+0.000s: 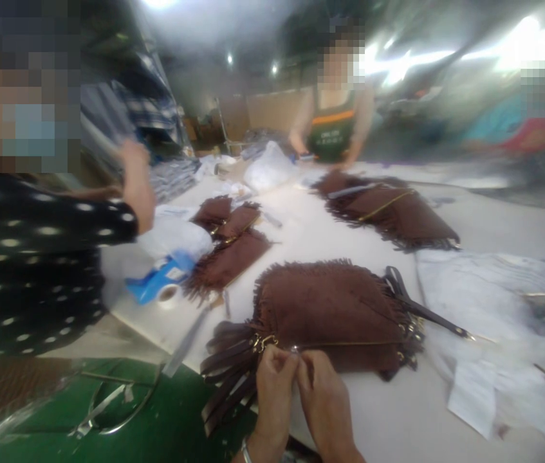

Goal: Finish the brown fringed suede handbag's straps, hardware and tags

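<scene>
At the near edge of a brown fringed handbag (330,302), my left hand (273,384) and my right hand (323,393) meet with fingertips pinched together. Between them shows a small shiny piece (295,349), too small to name; which fingers grip it is hidden. A gold-toned zipper (349,344) runs along the bag just beyond my right hand. Dark straps (228,370) with gold clasps hang at the bag's left, beside my left hand. Another dark strap (431,312) with a metal end sticks out at the right.
More brown fringed bags (392,209) lie across the white table (296,225). A tape roll (168,296) sits by a blue packet (149,283). White plastic sheeting (484,283) covers the right side. One person (35,257) stands close left; others work behind the table.
</scene>
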Tool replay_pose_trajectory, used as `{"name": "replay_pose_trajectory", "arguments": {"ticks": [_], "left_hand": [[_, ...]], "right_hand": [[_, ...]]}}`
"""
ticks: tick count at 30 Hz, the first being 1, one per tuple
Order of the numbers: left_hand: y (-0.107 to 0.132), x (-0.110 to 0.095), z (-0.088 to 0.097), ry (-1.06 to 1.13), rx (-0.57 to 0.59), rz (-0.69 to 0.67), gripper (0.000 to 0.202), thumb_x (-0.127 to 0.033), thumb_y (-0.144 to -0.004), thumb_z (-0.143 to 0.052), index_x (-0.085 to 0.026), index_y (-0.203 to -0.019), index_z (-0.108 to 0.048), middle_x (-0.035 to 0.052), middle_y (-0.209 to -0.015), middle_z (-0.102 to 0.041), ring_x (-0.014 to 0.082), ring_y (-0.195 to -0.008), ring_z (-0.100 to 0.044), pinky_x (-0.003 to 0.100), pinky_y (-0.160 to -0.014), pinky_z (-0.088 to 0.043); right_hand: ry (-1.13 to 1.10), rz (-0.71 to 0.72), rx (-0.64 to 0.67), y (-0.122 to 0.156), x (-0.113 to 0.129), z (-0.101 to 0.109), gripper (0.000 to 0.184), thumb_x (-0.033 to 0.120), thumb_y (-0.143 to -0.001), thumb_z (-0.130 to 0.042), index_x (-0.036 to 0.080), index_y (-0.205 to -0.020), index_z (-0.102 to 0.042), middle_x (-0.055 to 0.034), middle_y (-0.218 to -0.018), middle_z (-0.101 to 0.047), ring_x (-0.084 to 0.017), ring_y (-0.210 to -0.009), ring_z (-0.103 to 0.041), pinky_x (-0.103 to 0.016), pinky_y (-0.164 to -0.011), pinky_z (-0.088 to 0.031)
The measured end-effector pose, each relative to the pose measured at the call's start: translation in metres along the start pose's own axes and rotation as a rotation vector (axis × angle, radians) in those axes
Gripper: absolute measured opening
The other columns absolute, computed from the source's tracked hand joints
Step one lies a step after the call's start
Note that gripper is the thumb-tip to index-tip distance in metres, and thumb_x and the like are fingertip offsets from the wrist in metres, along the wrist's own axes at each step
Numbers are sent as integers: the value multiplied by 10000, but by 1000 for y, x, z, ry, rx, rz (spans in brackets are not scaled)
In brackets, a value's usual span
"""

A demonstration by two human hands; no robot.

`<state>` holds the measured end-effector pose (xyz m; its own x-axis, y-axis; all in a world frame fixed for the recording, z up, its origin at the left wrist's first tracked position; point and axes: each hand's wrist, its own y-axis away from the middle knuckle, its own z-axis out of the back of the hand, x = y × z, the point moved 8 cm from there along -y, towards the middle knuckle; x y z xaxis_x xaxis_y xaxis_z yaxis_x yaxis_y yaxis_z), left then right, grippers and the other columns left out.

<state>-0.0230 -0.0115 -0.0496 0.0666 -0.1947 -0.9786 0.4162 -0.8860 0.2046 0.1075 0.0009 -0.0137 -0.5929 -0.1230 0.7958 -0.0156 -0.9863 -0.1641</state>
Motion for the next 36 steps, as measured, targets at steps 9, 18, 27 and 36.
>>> {"name": "replay_pose_trajectory", "arguments": {"ticks": [9, 18, 27, 36], "left_hand": [[-5, 6, 1, 42, -34, 30, 191, -314, -720, -689, -189, -712, -544, -17, -615, -580, 148, -576, -549, 244, -575, -409], [-6, 17, 3, 168, 11, 153, 282, -361, -638, -774, -175, -719, -579, -13, -592, -600, 112, -503, -503, 233, -538, -377], [-6, 13, 2, 161, 30, 118, 290, -374, -653, -766, -167, -713, -572, -17, -601, -597, 114, -530, -520, 223, -556, -388], [0, 7, 4, 153, 20, 72, 333, -454, -679, -750, -165, -719, -589, -2, -645, -614, 137, -597, -551, 238, -608, -429]], "right_hand": [[-462, -181, 359, -6, -11, -6, 289, 380, -906, -472, 189, -1006, -665, 8, -631, -618, -159, -581, -579, -250, -566, -462], [-646, -244, 369, -14, -24, -16, 260, 442, -828, -616, 183, -851, -635, 34, -659, -565, -100, -514, -451, -215, -470, -366], [-555, -268, 328, -6, -25, -19, 308, 487, -865, -553, 185, -847, -604, 26, -648, -573, -106, -498, -460, -213, -465, -374], [-273, -173, 266, -9, -17, -15, 263, 439, -906, -474, 212, -835, -588, 0, -748, -655, -168, -682, -599, -253, -636, -427]]}}
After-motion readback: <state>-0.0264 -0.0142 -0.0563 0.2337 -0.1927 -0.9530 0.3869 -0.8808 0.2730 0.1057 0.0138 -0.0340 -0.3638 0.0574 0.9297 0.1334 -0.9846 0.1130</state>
